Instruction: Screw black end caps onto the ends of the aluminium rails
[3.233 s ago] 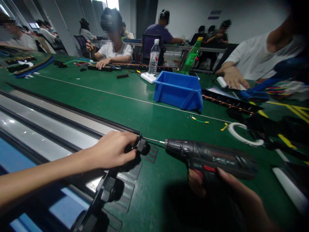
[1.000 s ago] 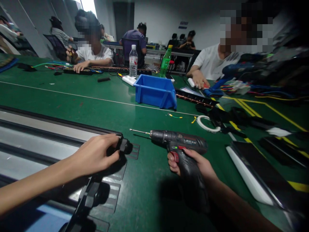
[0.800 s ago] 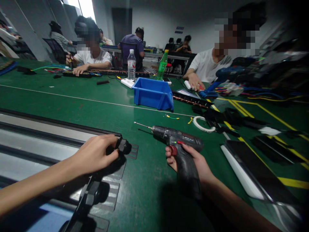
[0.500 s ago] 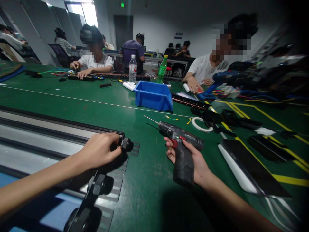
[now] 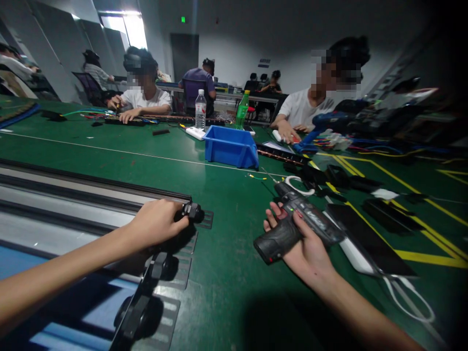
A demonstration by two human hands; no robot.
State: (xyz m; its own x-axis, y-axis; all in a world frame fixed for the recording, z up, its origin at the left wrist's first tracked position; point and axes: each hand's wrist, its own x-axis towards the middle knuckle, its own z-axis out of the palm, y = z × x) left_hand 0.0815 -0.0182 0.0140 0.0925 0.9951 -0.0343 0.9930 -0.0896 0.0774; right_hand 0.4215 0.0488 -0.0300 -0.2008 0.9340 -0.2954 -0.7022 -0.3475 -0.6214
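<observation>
My left hand is closed around a black cable gland at the far corner of a long metal unit with silver and black rails. More black glands stick out from the same end, beside slotted grey tabs. In my right hand is a black cordless drill, held above the table and well apart from the unit. Its thin bit points up and away, and its grip is tilted toward the left. My right fingers lie loosely around it near the red trigger.
Ahead stands a blue bin, with a water bottle and a green bottle behind it. A white ring, a dark flat device with a white cable and black parts lie to the right. Co-workers sit across the green table.
The drill has moved right and turned, its bit now pointing farther away and its grip swinging left. My left hand stays at the gland. The view has shifted slightly.
</observation>
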